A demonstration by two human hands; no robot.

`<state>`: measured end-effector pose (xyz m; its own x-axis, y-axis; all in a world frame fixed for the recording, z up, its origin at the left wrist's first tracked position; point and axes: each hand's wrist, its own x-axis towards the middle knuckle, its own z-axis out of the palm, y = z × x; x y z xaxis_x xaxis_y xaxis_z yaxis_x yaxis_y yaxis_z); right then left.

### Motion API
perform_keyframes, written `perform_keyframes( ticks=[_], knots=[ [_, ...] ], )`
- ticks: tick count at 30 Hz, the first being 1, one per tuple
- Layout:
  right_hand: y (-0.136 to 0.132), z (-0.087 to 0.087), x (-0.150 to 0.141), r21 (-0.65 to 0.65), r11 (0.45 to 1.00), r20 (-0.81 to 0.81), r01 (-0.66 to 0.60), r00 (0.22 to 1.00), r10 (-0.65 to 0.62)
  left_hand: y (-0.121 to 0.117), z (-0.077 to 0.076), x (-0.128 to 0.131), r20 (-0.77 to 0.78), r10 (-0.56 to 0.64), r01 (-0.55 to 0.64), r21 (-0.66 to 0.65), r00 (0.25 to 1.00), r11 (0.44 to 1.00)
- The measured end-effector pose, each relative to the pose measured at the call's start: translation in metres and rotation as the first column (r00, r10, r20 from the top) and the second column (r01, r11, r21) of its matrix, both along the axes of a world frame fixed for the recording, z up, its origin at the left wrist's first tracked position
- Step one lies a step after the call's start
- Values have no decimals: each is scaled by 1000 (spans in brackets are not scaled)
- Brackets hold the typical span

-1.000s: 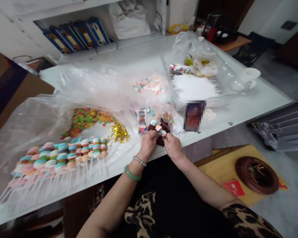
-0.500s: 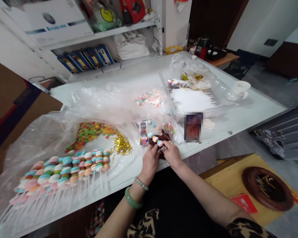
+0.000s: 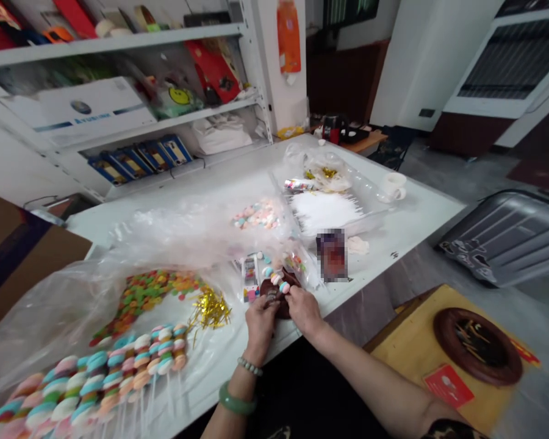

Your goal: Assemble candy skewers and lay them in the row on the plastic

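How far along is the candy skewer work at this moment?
Done: rows of candy skewers lie on the plastic sheet. In hand: the left hand and right hand hold one more candy skewer. Remaining: loose green and orange candies and pastel candies lie heaped.

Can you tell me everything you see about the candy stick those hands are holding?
The candy stick is a slanted row of small round candies in pink, white and teal, and they look soft and gummy. The right hand touches its lower end, with the left hand close beside it. It sits just above a dark brown thing. The stick itself is hidden.
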<state>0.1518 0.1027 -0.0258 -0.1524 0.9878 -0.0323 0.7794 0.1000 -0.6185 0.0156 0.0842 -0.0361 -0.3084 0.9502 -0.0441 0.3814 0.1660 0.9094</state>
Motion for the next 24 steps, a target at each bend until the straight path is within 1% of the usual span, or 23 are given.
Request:
perform_keyframes(
  ticks=[4,6,7,8,11,12,13,15,16,18,20,21,24],
  knots=[
    [-9,-12,0,34,999,-26,-36,999,37,-2,11,-8,20,-64,66,-114,998,991],
    [-10,-16,0,53,998,-59,-31,998,34,-6,18,-13,33,-79,82,-117,996,990],
    [-10,-17,1,56,998,-85,-22,996,27,-9,23,-14,45,-63,67,-109,997,992],
    [-10,-17,2,51,999,-120,-12,993,18,-14,27,-15,57,-21,27,-105,998,994],
    [-10,-15,5,22,999,-282,39,959,-31,-32,41,-13,134,135,-121,-109,982,987],
    [-11,-13,6,29,997,-347,68,936,-54,-39,45,-11,189,154,-130,-132,970,983],
    [-13,-12,7,50,994,-409,97,910,-68,-45,49,-9,255,156,-114,-173,954,978],
    [-20,-10,6,119,981,-502,151,862,-72,-54,54,-5,414,131,-25,-251,901,968],
    [-24,-10,4,151,975,-531,163,846,-59,-57,56,-3,500,117,30,-276,858,961],
    [-30,-11,-2,173,975,-558,138,830,-19,-59,55,-3,651,101,129,-295,752,947],
    [-30,-14,-10,135,988,-566,80,824,10,-58,48,-6,746,98,207,-305,658,930],
    [-29,-17,-14,96,994,-562,57,827,7,-58,44,-9,773,95,240,-308,627,921],
    [-20,-23,-22,-17,998,-548,57,835,-57,-60,30,-18,819,86,313,-311,568,897]
  ],
)
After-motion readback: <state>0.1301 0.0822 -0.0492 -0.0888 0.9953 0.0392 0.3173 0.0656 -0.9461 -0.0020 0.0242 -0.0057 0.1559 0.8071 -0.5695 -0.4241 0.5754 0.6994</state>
